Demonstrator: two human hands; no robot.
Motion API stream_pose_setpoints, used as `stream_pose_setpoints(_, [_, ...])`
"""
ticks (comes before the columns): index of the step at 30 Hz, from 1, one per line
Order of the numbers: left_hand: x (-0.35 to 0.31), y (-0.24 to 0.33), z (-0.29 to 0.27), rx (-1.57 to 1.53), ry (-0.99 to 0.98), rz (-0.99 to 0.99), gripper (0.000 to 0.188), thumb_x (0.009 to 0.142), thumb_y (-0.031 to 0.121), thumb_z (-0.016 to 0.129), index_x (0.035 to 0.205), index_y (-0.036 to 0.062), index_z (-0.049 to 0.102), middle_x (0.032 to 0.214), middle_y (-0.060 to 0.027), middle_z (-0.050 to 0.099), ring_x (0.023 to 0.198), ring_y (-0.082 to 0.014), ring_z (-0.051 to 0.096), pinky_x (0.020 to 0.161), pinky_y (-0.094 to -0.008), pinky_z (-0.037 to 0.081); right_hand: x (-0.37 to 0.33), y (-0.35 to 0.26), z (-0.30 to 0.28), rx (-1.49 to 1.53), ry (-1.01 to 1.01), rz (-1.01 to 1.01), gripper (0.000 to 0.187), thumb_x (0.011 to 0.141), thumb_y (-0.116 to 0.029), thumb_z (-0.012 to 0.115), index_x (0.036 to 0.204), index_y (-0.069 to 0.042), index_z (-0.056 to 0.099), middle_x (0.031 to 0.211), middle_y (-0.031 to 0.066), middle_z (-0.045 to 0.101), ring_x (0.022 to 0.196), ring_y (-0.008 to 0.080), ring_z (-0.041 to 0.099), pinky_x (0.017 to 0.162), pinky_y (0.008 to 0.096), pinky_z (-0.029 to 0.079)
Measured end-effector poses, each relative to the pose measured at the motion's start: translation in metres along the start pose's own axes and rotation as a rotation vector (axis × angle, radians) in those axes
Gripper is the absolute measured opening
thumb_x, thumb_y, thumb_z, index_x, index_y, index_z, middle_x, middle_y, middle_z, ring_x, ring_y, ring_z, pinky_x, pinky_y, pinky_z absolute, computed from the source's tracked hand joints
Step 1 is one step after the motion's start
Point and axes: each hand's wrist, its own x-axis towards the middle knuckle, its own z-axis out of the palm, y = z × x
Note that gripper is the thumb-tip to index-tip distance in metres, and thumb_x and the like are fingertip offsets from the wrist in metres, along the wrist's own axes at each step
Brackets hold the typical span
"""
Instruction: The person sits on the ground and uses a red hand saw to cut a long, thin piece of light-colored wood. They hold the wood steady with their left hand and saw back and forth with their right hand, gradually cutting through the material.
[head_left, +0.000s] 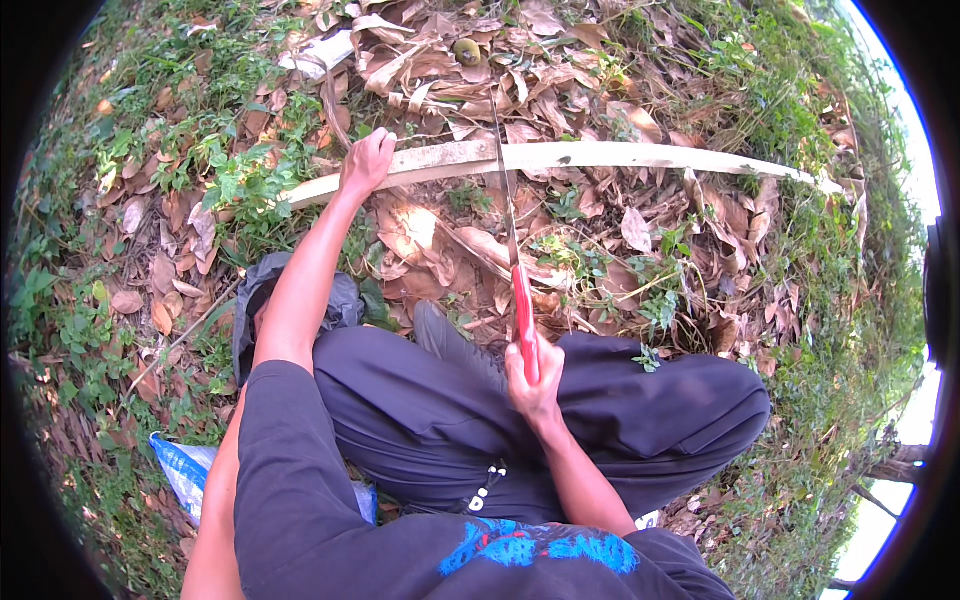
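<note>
My right hand (535, 375) is closed around the red handle (523, 300) of a handsaw. Its narrow metal blade (509, 205) points away from me and crosses a long pale wooden strip (640, 155) lying over the leaves. Farther left, my left hand (370, 162) is closed on the wood, its fingers partly hidden. Beside that hand, a rougher greyish length of wood (445, 155) lies along the strip and reaches the blade. Whether the teeth have cut into the wood, I cannot tell.
Dry leaves (410, 235) and green plants (240, 180) cover the ground. A round greenish fruit (467, 52) lies beyond the wood. Dark cloth (345, 300) is by my left forearm, and a blue-and-white sheet (185, 470) at lower left. Beside my left sleeve shows a bare limb (215, 520), whose I cannot tell.
</note>
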Motion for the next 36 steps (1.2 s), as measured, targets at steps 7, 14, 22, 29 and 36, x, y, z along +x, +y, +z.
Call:
stream_pose_setpoints(7, [0.002, 0.010, 0.000, -0.033, 0.021, 0.025, 0.036, 0.100, 0.035, 0.045, 0.093, 0.0017, 0.056, 0.089, -0.0277, 0.064, 0.089, -0.0499, 0.061, 0.077, -0.0535, 0.046, 0.112, 0.015, 0.018, -0.117, 0.062, -0.115, 0.017, 0.092, -0.007, 0.059, 0.078, 0.001, 0.054, 0.059, 0.0012, 0.044, 0.053, 0.0085, 0.040, 0.049, 0.0310, 0.034])
stream_pose_setpoints(14, [-0.001, -0.003, 0.000, -0.003, 0.029, 0.050, 0.035, 0.100, 0.033, 0.045, 0.092, 0.0015, 0.056, 0.089, -0.0280, 0.064, 0.089, -0.0497, 0.061, 0.076, -0.0540, 0.047, 0.023, 0.004, 0.014, -0.094, 0.083, -0.156, 0.016, 0.086, -0.003, 0.061, 0.074, 0.000, 0.052, 0.051, 0.0087, 0.042, 0.042, 0.0203, 0.043, 0.045, 0.0354, 0.036])
stream_pose_setpoints(22, [-0.003, 0.007, -0.003, -0.010, 0.021, 0.040, 0.035, 0.100, 0.033, 0.046, 0.091, 0.0014, 0.058, 0.086, -0.0274, 0.063, 0.086, -0.0482, 0.062, 0.073, -0.0528, 0.047, 0.019, 0.012, 0.007, -0.060, 0.029, -0.078, 0.010, 0.086, -0.003, 0.061, 0.079, 0.001, 0.055, 0.050, 0.0077, 0.045, 0.039, 0.0197, 0.047, 0.042, 0.0333, 0.035])
stream_pose_setpoints(29, [0.005, 0.002, 0.003, -0.027, 0.035, 0.036, 0.036, 0.100, 0.033, 0.046, 0.089, 0.0011, 0.058, 0.083, -0.0279, 0.063, 0.083, -0.0490, 0.062, 0.071, -0.0531, 0.047, 0.097, 0.021, 0.025, -0.085, 0.064, -0.117, 0.015, 0.091, -0.007, 0.059, 0.079, 0.001, 0.054, 0.056, 0.0032, 0.043, 0.050, 0.0108, 0.039, 0.047, 0.0333, 0.032])
stream_pose_setpoints(36, [0.001, -0.001, 0.002, -0.020, 0.030, 0.026, 0.036, 0.100, 0.033, 0.046, 0.089, 0.0006, 0.059, 0.082, -0.0276, 0.064, 0.081, -0.0484, 0.063, 0.072, -0.0536, 0.047, -0.013, 0.020, 0.004, -0.004, 0.027, -0.030, 0.007, 0.087, -0.003, 0.060, 0.086, 0.003, 0.058, 0.050, 0.0055, 0.046, 0.039, 0.0176, 0.047, 0.043, 0.0324, 0.038])
